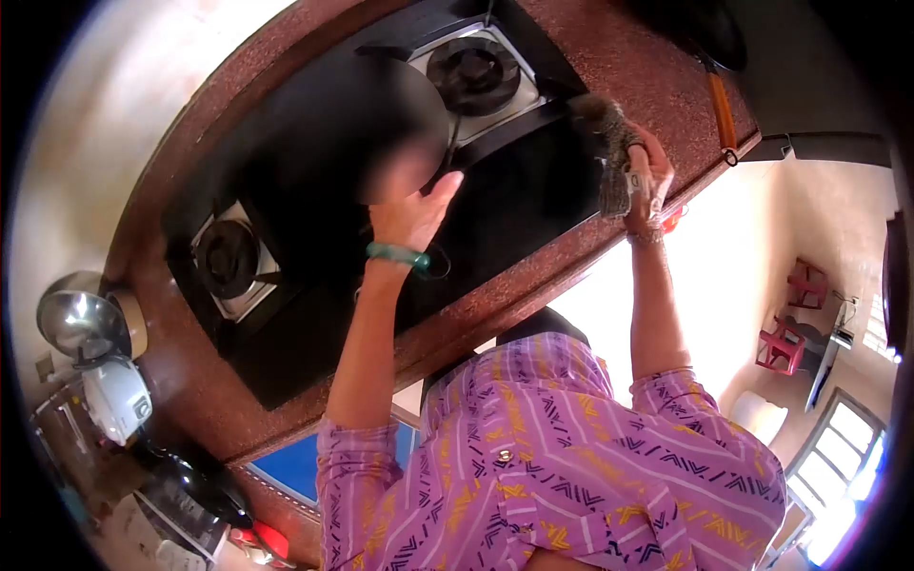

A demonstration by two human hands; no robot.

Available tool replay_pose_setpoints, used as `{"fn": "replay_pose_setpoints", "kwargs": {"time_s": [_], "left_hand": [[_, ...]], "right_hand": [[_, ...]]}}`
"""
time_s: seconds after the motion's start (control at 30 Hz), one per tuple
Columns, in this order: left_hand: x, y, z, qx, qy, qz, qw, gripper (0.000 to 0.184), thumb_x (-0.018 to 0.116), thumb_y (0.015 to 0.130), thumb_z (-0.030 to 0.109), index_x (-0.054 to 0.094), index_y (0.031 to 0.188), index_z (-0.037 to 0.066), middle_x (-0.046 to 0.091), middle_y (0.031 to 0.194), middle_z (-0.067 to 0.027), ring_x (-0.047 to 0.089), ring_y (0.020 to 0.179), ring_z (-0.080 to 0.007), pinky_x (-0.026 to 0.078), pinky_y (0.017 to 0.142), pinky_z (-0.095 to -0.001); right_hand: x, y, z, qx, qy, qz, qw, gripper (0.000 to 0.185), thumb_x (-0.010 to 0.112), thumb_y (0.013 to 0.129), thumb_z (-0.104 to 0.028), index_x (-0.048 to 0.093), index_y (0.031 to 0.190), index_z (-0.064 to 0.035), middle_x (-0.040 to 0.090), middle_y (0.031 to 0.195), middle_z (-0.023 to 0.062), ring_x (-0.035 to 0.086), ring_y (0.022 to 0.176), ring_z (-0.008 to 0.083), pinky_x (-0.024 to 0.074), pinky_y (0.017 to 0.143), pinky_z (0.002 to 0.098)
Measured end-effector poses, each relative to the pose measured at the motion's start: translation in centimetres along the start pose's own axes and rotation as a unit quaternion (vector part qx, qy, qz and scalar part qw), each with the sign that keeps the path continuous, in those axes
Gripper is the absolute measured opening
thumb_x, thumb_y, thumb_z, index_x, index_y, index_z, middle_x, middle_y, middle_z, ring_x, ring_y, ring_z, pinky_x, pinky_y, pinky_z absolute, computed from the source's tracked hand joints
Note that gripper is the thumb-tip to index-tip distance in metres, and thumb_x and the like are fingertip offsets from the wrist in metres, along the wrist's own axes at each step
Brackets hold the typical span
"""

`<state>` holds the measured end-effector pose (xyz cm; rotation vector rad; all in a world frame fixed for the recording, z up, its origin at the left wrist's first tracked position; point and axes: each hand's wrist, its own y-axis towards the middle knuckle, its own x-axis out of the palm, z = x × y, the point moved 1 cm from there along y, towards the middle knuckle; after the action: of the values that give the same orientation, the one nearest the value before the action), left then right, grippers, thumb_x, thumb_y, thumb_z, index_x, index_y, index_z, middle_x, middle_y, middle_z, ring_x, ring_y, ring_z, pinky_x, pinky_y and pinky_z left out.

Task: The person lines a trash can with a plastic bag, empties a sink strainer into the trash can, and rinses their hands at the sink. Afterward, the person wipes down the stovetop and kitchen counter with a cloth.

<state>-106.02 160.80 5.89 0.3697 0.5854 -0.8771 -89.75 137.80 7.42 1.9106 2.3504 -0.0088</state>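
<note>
My left hand (pixel 414 219), with a green bangle at the wrist, is over the black gas stove (pixel 514 190). Its thumb stretches out to the side and the fingers point away from me, though a blurred patch covers most of them. I see nothing held in it. At the stove's right end, my right hand (pixel 647 181) grips a crumpled grey-brown cloth (pixel 616 167), which hangs to the left of the fingers. One burner (pixel 474 76) sits on a white plate at the back right. Another burner (pixel 228 259) is at the left.
A reddish-brown countertop (pixel 171 333) surrounds the stove. A pan with an orange-brown handle (pixel 722 109) lies at the far right. At the left stand a steel bowl (pixel 84 319) and a white appliance (pixel 117 398). Red chairs (pixel 783 344) are behind on the right.
</note>
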Motion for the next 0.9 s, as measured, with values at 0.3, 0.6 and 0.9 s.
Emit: {"fn": "replay_pose_setpoints", "kwargs": {"time_s": [0.3, 0.6, 0.9], "left_hand": [[5.3, 1.7, -0.2, -0.04, -0.051, 0.067, 0.996, 0.023, 0.062, 0.08, 0.018, 0.059, 0.097, 0.001, 0.062, 0.084, -0.0099, 0.056, 0.07, -0.0196, 0.045, 0.066, -0.0306], [-0.7, 6.5, 3.9, -0.106, -0.132, 0.135, 0.976, 0.028, 0.064, 0.079, 0.021, 0.054, 0.065, -0.001, 0.044, 0.053, 0.0026, 0.036, 0.051, -0.0052, 0.033, 0.046, -0.023], [-8.9, 17.2, 6.0, -0.286, -0.242, 0.049, 0.926, 0.029, 0.051, 0.083, 0.038, 0.06, 0.094, 0.013, 0.06, 0.072, -0.0005, 0.053, 0.049, -0.0116, 0.038, 0.037, -0.0206]], "right_hand": [[2.3, 2.2, 5.7, -0.16, -0.396, -0.103, 0.898, 0.049, 0.061, 0.072, -0.014, 0.047, 0.117, -0.0001, 0.042, 0.122, 0.0221, 0.039, 0.114, 0.0385, 0.033, 0.097, 0.0422], [1.8, 4.3, 4.5, -0.075, -0.084, -0.063, 0.992, 0.042, 0.057, 0.071, 0.003, 0.052, 0.113, -0.004, 0.055, 0.103, 0.0152, 0.054, 0.098, 0.0292, 0.0431, 0.086, 0.0323], [7.0, 11.4, 7.2, -0.3, -0.293, -0.265, 0.868, 0.021, 0.055, 0.076, -0.008, 0.062, 0.096, -0.0063, 0.055, 0.112, 0.0098, 0.047, 0.107, 0.0313, 0.04, 0.088, 0.0395]]}}
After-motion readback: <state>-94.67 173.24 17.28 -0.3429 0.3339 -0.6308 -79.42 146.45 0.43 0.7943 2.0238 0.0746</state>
